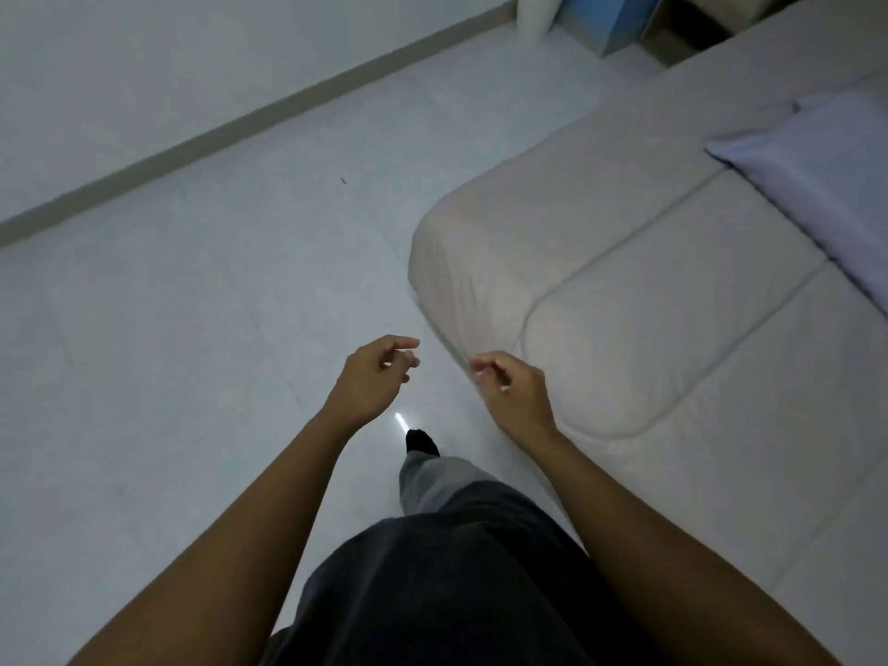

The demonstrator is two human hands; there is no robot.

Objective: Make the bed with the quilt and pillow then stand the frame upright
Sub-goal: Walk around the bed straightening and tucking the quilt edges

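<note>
L hand (372, 379) & R hand (514, 394) out front over pale glossy tiled floor (192, 305), fingers loosely curled, both holding nothing. Beige padded stitched quilt (648, 305) spread flat at right; R hand near its corner, contact unclear. Pale lilac rectangular pillow (826, 185) lies on quilt, far right

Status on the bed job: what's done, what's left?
Done: the quilt lies spread out flat, with the pillow on top. In hand: nothing; the left hand and right hand are loosely curled and empty near the quilt's corner. Left: standing the frame, which is not in view.
</note>
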